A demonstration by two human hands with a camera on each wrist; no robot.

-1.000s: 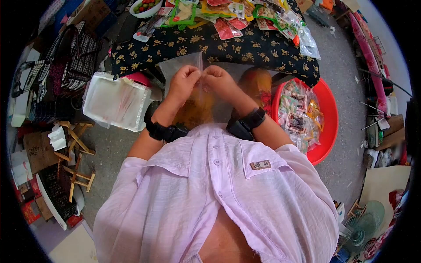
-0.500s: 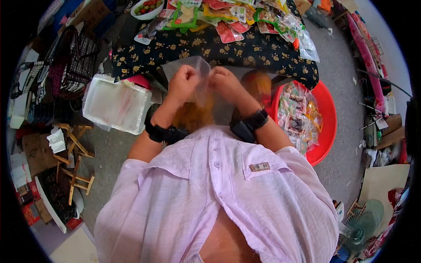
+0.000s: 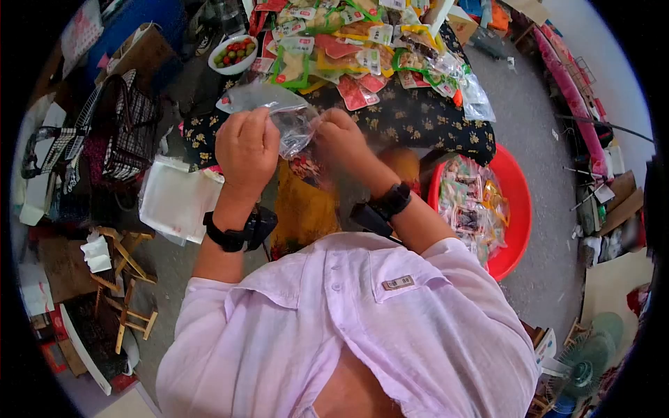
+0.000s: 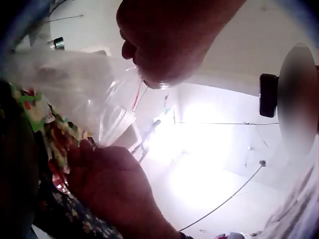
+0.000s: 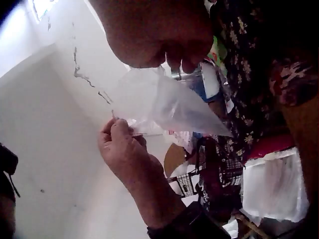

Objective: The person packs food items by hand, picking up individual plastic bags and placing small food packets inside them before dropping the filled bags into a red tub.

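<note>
A clear plastic bag stretches between my two hands over the near edge of the cloth-covered table. My left hand pinches one side of its rim, and my right hand grips the opposite side with curled fingers. The bag's mouth gapes between them. From the left wrist, the same see-through bag spreads to the left, with the right hand below it. In the right wrist view the left hand has thumb and finger together at the bag's edge, and the bag hangs out to a pointed corner.
Several colourful food packets lie piled on the dark floral tablecloth, beside a white bowl of red and green fruit. At right stands a red basin of packets. A white foam box sits at left, near wooden folding stools.
My hands have moved apart, the left one shifting leftward. The bag's mouth, close together before, now spreads wide. The head view has tilted up, showing more of the table.
</note>
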